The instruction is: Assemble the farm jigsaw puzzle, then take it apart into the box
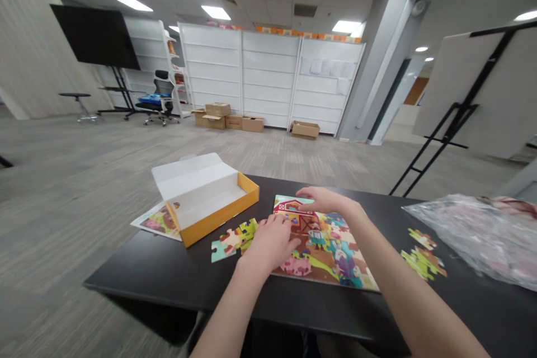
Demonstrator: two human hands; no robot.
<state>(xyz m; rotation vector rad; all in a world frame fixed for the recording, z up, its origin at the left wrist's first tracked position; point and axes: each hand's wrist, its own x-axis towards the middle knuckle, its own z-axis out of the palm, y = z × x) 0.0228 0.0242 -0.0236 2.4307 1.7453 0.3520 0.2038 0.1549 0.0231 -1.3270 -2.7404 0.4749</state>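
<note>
1. A big black table with a flat top fills the front of the view, and everything close by lies on it.
2. A see-through crinkly plastic bag lies on the right side of the table, well apart from both hands.
3. A long cardboard box, yellow outside and white inside, sits open on the left part of the table with its white lid flipped back. A printed paper sheet with a picture sticks out from under it.
4. A colourful farm jigsaw puzzle with a red barn lies flat in the middle of the table, mostly put together.
5. The left hand rests palm down on the left edge of the puzzle. Its fingers are flat and it grips nothing.
6. The right hand lies on the top edge of the puzzle, next to the red barn. Its fingers press down flat, and I cannot tell if a piece is under them.
7. A small joined clump of loose puzzle pieces in green, cream and teal lies just beside the left hand, between the box and the puzzle.
8. A few loose green and brown puzzle pieces lie right of the puzzle, near the bag.
</note>
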